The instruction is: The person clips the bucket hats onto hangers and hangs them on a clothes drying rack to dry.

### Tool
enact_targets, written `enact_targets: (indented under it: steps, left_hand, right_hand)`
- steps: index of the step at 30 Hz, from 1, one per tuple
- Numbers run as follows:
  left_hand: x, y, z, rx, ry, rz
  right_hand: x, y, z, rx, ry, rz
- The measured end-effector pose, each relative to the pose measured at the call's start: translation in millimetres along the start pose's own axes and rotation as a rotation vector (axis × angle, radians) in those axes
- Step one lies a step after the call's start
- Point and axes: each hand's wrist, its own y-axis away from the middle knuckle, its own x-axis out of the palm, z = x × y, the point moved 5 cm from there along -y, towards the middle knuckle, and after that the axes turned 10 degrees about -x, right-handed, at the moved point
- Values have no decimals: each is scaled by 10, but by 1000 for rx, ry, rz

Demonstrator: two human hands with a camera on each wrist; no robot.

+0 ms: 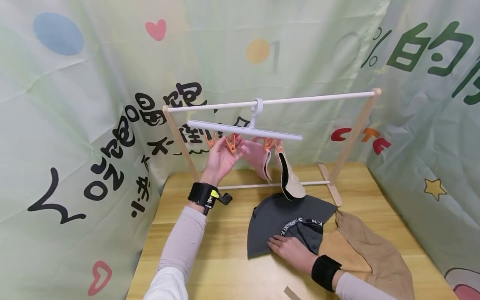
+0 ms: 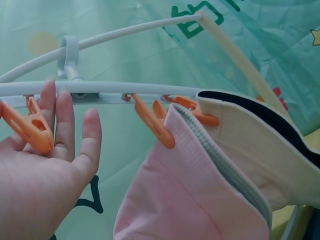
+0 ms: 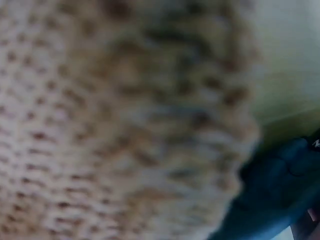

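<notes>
At the white hanger (image 1: 245, 130), my left hand (image 1: 223, 154) is raised palm-inward, its fingers extended behind an orange clip (image 2: 32, 127). That clip hangs against the fingers and bites on no cloth. On the table, my right hand (image 1: 294, 251) lies over the lower edge of a dark grey brimmed hat (image 1: 262, 223). Its fingertips are beside the lettered inner band (image 1: 294, 225); the thumb is hidden, so I cannot tell whether it grips the hat. A pink cloth piece (image 2: 185, 190) and a cream one with a black inner edge (image 2: 250, 135) hang from two clips.
The hanger hooks over a white rail (image 1: 318, 99) on wooden posts (image 1: 354, 133). Tan cloth (image 1: 386, 250) lies right of the hat, near the right forearm. A lower bar (image 1: 316, 183) crosses behind it. Blurred beige knit (image 3: 110, 120) fills most of the right wrist view.
</notes>
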Motion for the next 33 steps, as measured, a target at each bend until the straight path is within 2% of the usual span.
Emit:
enact_targets:
  steps: [8, 14, 19, 26, 33]
  left_hand:
    - [-51, -2, -6, -29, -13, 12]
    - [-84, 14, -34, -40, -97, 111]
    - [-123, 18, -26, -37, -115, 168]
    - [-134, -22, 28, -2, -96, 141]
    - [-122, -68, 75, 21, -12, 48]
  right_hand:
    - [-145, -120, -75, 54, -32, -160]
    - [-361, -234, -204, 159, -115, -294]
    - [-553, -301, -322, 240, -164, -377]
    - [-859, -398, -495, 341, -193, -446]
    - [-1068, -461, -668, 459, -205, -496]
